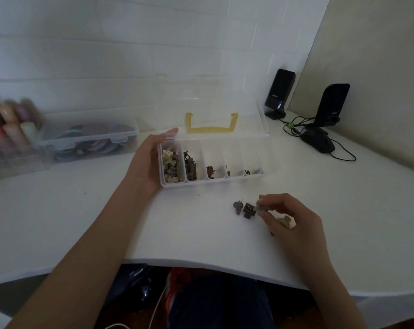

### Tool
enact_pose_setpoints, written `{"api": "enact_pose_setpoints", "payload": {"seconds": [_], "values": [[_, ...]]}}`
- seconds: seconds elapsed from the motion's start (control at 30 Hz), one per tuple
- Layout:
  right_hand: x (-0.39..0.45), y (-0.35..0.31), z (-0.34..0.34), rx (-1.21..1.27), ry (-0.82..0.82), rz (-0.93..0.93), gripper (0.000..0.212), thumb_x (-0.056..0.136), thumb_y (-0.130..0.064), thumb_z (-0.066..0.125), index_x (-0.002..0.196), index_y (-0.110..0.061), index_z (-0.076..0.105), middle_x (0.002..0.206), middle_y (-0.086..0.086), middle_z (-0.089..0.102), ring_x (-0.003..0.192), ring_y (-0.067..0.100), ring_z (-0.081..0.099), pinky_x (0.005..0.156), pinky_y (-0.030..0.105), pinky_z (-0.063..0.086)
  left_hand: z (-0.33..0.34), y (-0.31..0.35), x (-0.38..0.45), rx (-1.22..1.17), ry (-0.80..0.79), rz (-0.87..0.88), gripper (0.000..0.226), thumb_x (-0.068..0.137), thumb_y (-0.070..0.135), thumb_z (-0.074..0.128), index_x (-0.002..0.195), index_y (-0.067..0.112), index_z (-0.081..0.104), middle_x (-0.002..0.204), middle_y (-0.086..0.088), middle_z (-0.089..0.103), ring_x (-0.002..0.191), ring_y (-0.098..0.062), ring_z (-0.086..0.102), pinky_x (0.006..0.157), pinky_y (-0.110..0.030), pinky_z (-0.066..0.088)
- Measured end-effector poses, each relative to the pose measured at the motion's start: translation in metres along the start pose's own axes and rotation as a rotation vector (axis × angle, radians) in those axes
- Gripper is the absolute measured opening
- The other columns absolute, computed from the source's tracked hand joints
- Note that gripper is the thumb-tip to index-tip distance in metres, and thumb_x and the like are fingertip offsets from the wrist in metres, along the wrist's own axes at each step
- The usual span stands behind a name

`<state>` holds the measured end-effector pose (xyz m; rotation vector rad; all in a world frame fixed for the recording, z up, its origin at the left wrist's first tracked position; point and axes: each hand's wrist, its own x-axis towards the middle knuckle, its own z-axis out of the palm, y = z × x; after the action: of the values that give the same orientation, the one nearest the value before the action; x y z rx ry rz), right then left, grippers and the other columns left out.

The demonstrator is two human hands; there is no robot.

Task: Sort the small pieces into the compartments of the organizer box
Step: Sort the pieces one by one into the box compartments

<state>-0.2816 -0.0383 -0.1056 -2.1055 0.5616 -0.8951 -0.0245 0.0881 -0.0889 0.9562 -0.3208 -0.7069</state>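
Observation:
A clear organizer box (pixel 225 180) with several compartments stands on the white table, its lid with a yellow handle (pixel 211 125) open at the back. The leftmost compartment holds pale pieces (pixel 169 160), the one beside it dark pieces (pixel 189 163), the others only a few. My left hand (pixel 146 162) holds the box's left end, thumb over its back corner. My right hand (pixel 289 217) pinches a small grey piece (pixel 259 206) between thumb and fingertips just above the table. Two dark pieces (pixel 244 209) lie to its left. A pale piece (pixel 285 220) shows under the palm.
A clear lidded box of coloured rolls (pixel 92 141) and a rack of coloured tubes (pixel 9 129) stand at the far left. Two black speakers (pixel 279 93) (pixel 331 105), a black mouse (pixel 318 141) and cables sit at the back right. The table edge (pixel 201 263) curves near me.

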Motion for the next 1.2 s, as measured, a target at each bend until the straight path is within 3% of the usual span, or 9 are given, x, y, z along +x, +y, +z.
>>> {"api": "enact_pose_setpoints", "payload": {"seconds": [0.1, 0.23, 0.4, 0.57, 0.77, 0.87, 1.03, 1.13, 1.2], "values": [[0.002, -0.006, 0.006, 0.044, 0.024, -0.035, 0.02, 0.077, -0.007, 0.073, 0.08, -0.025, 0.065, 0.092, -0.021, 0.069, 0.087, 0.002, 0.064, 0.069, 0.022, 0.051, 0.002, 0.001, -0.001, -0.014, 0.006, -0.012, 0.055, 0.048, 0.031, 0.072, 0.102, 0.02, 0.073, 0.097, -0.006, 0.067, 0.089, -0.025, 0.064, 0.095, -0.044, 0.045], [0.016, -0.039, 0.033, 0.085, 0.042, -0.181, 0.013, 0.075, -0.012, 0.076, 0.075, -0.018, 0.065, 0.083, -0.012, 0.071, 0.082, 0.003, 0.064, 0.075, 0.008, 0.043, -0.001, 0.0, -0.002, -0.022, 0.023, -0.006, 0.042, 0.071, 0.029, 0.063, 0.111, 0.019, 0.071, 0.101, -0.007, 0.068, 0.086, -0.024, 0.067, 0.085, -0.04, 0.051], [0.06, -0.091, 0.08, -0.131, 0.003, -0.466, 0.008, 0.078, -0.023, 0.07, 0.078, -0.02, 0.063, 0.079, -0.009, 0.069, 0.086, 0.014, 0.059, 0.082, 0.036, 0.041, 0.002, 0.001, -0.007, -0.038, 0.015, 0.006, 0.042, 0.077, 0.029, 0.057, 0.116, 0.016, 0.065, 0.094, -0.009, 0.07, 0.081, -0.025, 0.066, 0.069, -0.033, 0.053], [0.094, -0.086, 0.131, -0.53, 0.02, -0.573, 0.011, 0.074, -0.019, 0.068, 0.085, -0.021, 0.067, 0.087, -0.003, 0.068, 0.09, 0.025, 0.057, 0.076, 0.033, 0.027, 0.006, 0.002, -0.013, -0.106, -0.064, 0.002, 0.034, 0.071, 0.029, 0.053, 0.1, 0.013, 0.062, 0.082, -0.007, 0.068, 0.07, -0.02, 0.065, 0.062, -0.026, 0.053], [0.088, -0.069, 0.119, -0.571, 0.054, -0.529, 0.014, 0.079, -0.033, 0.061, 0.087, -0.032, 0.073, 0.105, -0.002, 0.062, 0.098, 0.023, 0.052, 0.077, 0.034, 0.028, 0.009, 0.003, -0.01, -0.107, -0.014, -0.049, 0.037, 0.066, 0.025, 0.064, 0.101, 0.017, 0.068, 0.086, -0.01, 0.065, 0.07, -0.023, 0.061, 0.063, -0.028, 0.052], [0.081, -0.067, 0.091, -0.406, 0.044, -0.447, 0.022, 0.086, -0.032, 0.055, 0.104, -0.034, 0.069, 0.115, -0.007, 0.059, 0.104, 0.016, 0.049, 0.083, 0.03, 0.027, 0.016, 0.006, -0.017, -0.146, -0.098, -0.087, 0.023, 0.077, 0.027, 0.056, 0.079, 0.014, 0.075, 0.089, -0.01, 0.062, 0.073, -0.023, 0.06, 0.068, -0.028, 0.051], [0.026, -0.033, 0.02, -0.375, 0.184, -0.096, 0.029, 0.092, -0.031, 0.05, 0.121, -0.031, 0.054, 0.109, -0.001, 0.062, 0.099, 0.021, 0.054, 0.087, 0.044, 0.045, 0.012, 0.007, -0.014, -0.075, 0.024, -0.054, 0.042, 0.066, 0.024, 0.064, 0.107, 0.017, 0.067, 0.091, -0.007, 0.064, 0.08, -0.025, 0.061, 0.078, -0.035, 0.051], [-0.009, -0.005, -0.004, -0.491, 0.122, 0.287, 0.042, 0.087, -0.039, 0.05, 0.126, -0.023, 0.049, 0.103, 0.01, 0.056, 0.098, 0.03, 0.051, 0.086, 0.041, 0.04, 0.013, 0.003, -0.012, -0.028, 0.059, -0.063, 0.044, 0.078, 0.025, 0.06, 0.12, 0.017, 0.066, 0.1, -0.008, 0.065, 0.089, -0.028, 0.062, 0.092, -0.044, 0.048], [-0.017, 0.004, -0.011, -0.451, 0.066, 0.361, 0.039, 0.086, -0.035, 0.056, 0.121, -0.018, 0.056, 0.101, 0.011, 0.054, 0.093, 0.028, 0.052, 0.085, 0.036, 0.039, 0.015, 0.002, -0.013, -0.015, 0.044, -0.05, 0.045, 0.074, 0.026, 0.062, 0.118, 0.018, 0.066, 0.097, -0.007, 0.066, 0.086, -0.026, 0.063, 0.092, -0.044, 0.047]]}}
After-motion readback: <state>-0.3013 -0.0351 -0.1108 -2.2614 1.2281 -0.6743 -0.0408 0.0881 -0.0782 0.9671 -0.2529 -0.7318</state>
